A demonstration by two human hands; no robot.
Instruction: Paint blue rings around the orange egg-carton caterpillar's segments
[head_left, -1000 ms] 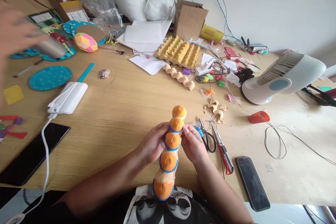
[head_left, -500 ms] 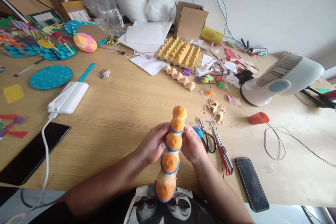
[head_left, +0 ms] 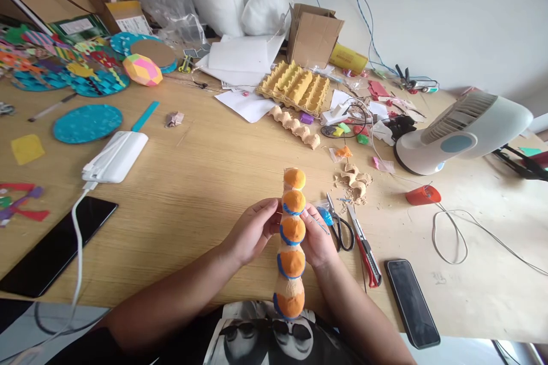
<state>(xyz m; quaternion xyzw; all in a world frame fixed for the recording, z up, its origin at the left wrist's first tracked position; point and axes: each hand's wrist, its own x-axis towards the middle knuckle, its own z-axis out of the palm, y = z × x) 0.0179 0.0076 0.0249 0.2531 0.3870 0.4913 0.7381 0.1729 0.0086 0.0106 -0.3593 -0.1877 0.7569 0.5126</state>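
A strip of egg carton (head_left: 295, 287) with several bumps stands lengthwise before me, its near end over my shirt. Orange clay caps each bump, and blue clay edges most of them. At its left side my left hand (head_left: 253, 231) is closed, thumb by the second bump and fingertips partly hidden behind the strip. My right hand (head_left: 319, 239) grips the other side, thumb against the edge. A thin blue strand (head_left: 320, 222) lies across the right hand's fingers. Just right of that hand are a blue lump in plastic (head_left: 325, 215) and black-handled scissors (head_left: 345, 235).
A red utility knife (head_left: 369, 259) and a phone (head_left: 411, 302) lie at right, below a white fan (head_left: 454, 137). Carton scraps (head_left: 354, 179) and another carton strip (head_left: 295, 127) are farther back. A power bank (head_left: 117, 157) and a black tablet-like slab (head_left: 60, 245) lie left.
The strip's near end has swung right, so the strip now stands straighter and slightly turned. Both hands stay beside it. The whole view has shifted a little.
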